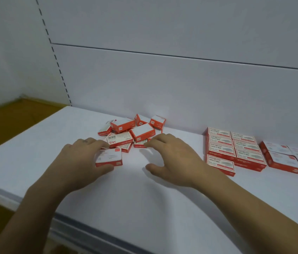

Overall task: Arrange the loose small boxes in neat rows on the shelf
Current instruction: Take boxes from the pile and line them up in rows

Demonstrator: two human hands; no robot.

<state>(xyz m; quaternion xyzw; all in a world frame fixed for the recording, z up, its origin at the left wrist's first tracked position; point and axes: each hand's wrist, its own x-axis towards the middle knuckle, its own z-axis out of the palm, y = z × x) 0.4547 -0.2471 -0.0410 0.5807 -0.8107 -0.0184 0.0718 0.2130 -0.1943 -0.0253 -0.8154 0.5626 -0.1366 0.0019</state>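
While the white shelf (144, 198) fills most of the view, only its back half matters: sorted stock right, mess centre.

Neat block (236, 151) sits right, up against the back panel (181, 79). Staple boxes lie flat and face up in two touching columns, long axes across the shelf. Left column looks to reach a bit further forward. Second neat group (289, 158) is just beside it, far right, partly cut off by the frame edge.

Loose pile (133, 132) is centre, near the back panel and well apart from the neat block. Boxes lie at all angles, some on edge, some leaning on others, one barcode-up.

Right hand (173, 154): fingers bent, thumb spread wide, fingertips at the pile's near edge, touching a box there as far as I can tell. Nothing gripped.

Left hand (78, 160): clamped on one loose box (108, 158), fingers over the far long edge, thumb on the near one. That box is at the pile's front. Resting on the shelf or just lifted, can't tell.

Step, my read: pick phase. One box in hand, not yet placed. Plenty left in the pile, so mid-task at best.

Box pose: flat, white printed face up, red long side toward the camera. Long axis runs left-right, roughly parallel to the shelf front, same as the neat block. Print too blurred to say which end leads.

Next move calls for:
- carry right across the gap, kept flat, small yaw trim only
- set down in the next free slot at the block's front, edges flush with its neighbours
- check print direction against them before letting go
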